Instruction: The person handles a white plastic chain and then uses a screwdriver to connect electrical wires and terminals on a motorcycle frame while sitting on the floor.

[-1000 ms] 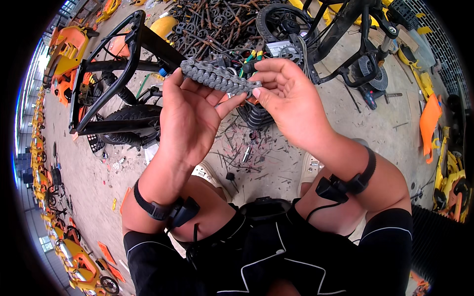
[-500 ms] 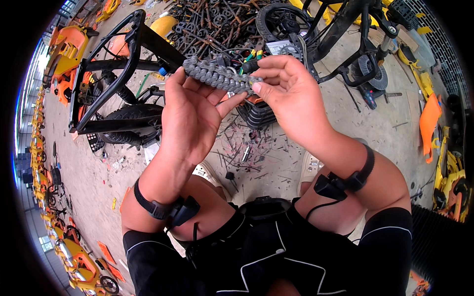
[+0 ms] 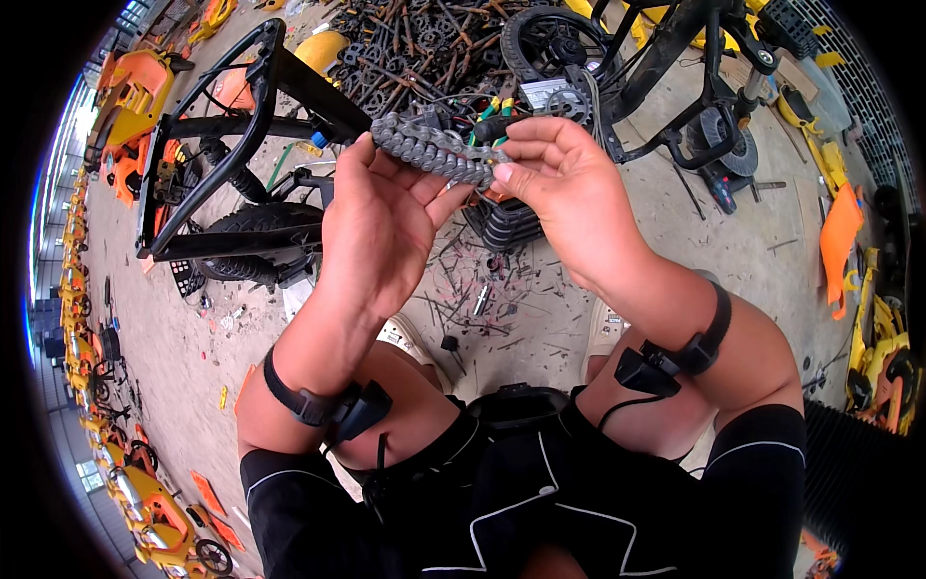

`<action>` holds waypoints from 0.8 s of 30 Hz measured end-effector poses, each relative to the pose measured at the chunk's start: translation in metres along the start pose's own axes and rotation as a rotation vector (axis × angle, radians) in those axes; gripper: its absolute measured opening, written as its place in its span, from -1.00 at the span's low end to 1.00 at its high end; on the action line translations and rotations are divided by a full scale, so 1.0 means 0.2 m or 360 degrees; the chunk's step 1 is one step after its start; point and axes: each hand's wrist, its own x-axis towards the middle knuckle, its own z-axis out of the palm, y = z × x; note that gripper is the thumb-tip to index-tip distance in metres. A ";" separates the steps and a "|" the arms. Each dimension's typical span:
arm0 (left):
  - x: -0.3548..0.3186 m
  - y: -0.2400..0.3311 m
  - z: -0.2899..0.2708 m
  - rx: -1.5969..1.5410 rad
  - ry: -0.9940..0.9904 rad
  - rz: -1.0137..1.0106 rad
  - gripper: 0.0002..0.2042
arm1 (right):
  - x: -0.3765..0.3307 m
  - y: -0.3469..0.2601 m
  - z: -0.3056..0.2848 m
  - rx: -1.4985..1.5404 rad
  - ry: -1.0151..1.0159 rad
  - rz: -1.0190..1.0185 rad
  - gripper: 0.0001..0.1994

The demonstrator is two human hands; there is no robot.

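Both my hands on a roller chain

My left hand (image 3: pixel 381 227) and right hand (image 3: pixel 559 188) pinch the folded grey roller chain (image 3: pixel 429 150) (held level), grips narrow.

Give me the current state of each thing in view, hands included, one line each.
left hand: raised, palm up, fingertips gripping the chain's left end.
right hand: raised, thumb and fingers pinching the chain's right end.
roller chain: grey, folded double, held level between both hands, off the ground.
black frame: lying tilted on the ground, untouched.
metal scraps: scattered loose on the concrete below the hands.
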 end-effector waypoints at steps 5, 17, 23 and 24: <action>0.00 0.00 0.01 0.0022 0.0003 -0.0020 -0.46 | -0.01 0.01 0.01 0.0143 0.0025 0.0090 -0.70; 0.02 -0.01 0.00 0.0161 -0.0013 -0.0097 -0.41 | -0.02 -0.02 0.02 0.0218 0.0023 0.0293 -0.76; 0.01 0.00 -0.01 0.0156 -0.0053 -0.0175 -0.48 | -0.03 0.02 0.02 0.0135 0.0022 0.0254 -0.80; 0.02 -0.01 -0.02 0.0158 -0.0029 -0.0194 -0.50 | -0.03 0.02 0.03 0.0133 0.0007 0.0185 -0.81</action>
